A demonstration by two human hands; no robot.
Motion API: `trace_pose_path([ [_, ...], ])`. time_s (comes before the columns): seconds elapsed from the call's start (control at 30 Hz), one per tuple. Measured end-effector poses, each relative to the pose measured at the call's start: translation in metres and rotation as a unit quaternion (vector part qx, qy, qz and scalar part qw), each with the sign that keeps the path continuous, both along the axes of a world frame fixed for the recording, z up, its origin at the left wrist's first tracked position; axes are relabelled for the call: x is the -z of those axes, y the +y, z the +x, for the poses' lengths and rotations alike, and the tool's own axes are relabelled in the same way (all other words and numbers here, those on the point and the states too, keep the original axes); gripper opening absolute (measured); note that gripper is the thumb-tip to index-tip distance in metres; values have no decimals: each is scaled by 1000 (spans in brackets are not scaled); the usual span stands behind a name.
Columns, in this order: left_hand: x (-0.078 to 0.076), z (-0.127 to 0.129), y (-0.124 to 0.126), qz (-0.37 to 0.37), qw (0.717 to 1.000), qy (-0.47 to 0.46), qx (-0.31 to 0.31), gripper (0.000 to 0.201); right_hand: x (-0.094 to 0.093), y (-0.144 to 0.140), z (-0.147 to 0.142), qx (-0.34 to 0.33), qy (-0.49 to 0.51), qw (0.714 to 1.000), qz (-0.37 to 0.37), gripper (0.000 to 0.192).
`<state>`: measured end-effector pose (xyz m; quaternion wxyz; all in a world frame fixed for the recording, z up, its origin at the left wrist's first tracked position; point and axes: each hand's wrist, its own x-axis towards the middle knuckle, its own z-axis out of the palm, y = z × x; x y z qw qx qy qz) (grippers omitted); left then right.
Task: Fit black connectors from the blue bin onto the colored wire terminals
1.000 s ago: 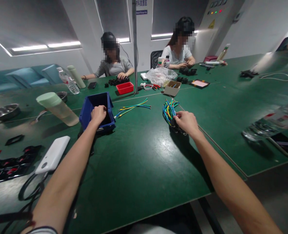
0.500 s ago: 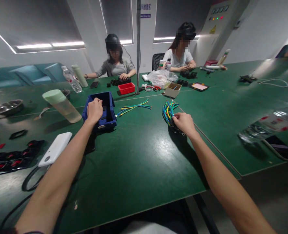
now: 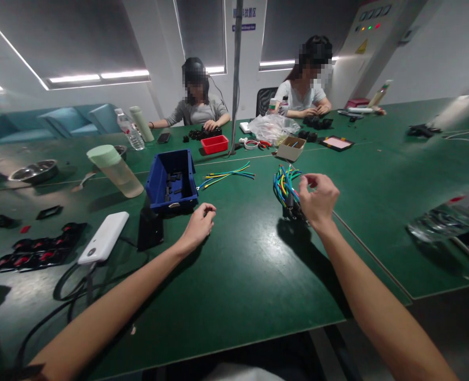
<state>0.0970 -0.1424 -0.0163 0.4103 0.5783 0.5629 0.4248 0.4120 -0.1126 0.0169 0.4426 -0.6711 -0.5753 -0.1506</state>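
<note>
My left hand is closed, its fingers curled just in front of the blue bin. Whatever lies inside that grip is too small or hidden to name. Several small black parts lie on the bin's floor. Beside the bundle of blue, green and yellow wires, my right hand has thumb and forefinger pinched together; I cannot make out what is between them. Dark ends of the bundle rest on the table below that hand. Between the bin and the bundle lie a few loose wires.
A pale green-lidded bottle, a white power bank with cables and a black phone-like slab are on the left. A clear water bottle lies at right. Beyond stand a red tray and a small cardboard box; two people sit opposite.
My left hand has come out of the blue bin and moved right and nearer to me. My right hand has lifted slightly and shifted right from the wire bundle.
</note>
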Motion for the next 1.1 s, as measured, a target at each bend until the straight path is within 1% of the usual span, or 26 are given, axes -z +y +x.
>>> trace_pose_path([
  [0.07, 15, 5, -6, -29, 999, -12, 28, 24, 0, -8, -13, -14, 11, 999, 52, 27],
  [0.13, 21, 6, -10, -10, 999, 1, 40, 26, 7, -16, -27, -48, 15, 997, 64, 23],
  [0.2, 23, 6, -12, 23, 999, 20, 43, 24, 20, -19, -42, -119, 6, 990, 73, 17],
  [0.27, 21, 6, -14, 56, 997, 37, 43, 19, 35, -19, -57, -204, -11, 975, 93, 11],
  [0.33, 20, 5, -15, 80, 995, 46, 43, 13, 50, -16, -71, -271, -36, 959, 81, 8],
  [0.43, 18, 5, -16, 92, 993, 54, 53, 12, 64, -7, -87, -311, -94, 944, 47, 9],
  [0.53, 17, 3, -17, 98, 992, 61, 57, 16, 70, 3, -97, -311, -123, 942, 31, 14],
  [0.7, 17, 2, -18, 102, 990, 66, 66, 12, 72, 29, -112, -288, -165, 943, 3, 18],
  [0.87, 17, 1, -17, 94, 991, 69, 58, 10, 71, 69, -140, -255, -194, 945, -59, 21],
  [1.0, 16, 0, -17, 82, 991, 81, 60, 11, 66, 101, -162, -208, -188, 952, -126, 24],
  [1.1, 16, 0, -17, 81, 990, 90, 67, 12, 61, 123, -173, -186, -189, 951, -159, 25],
])
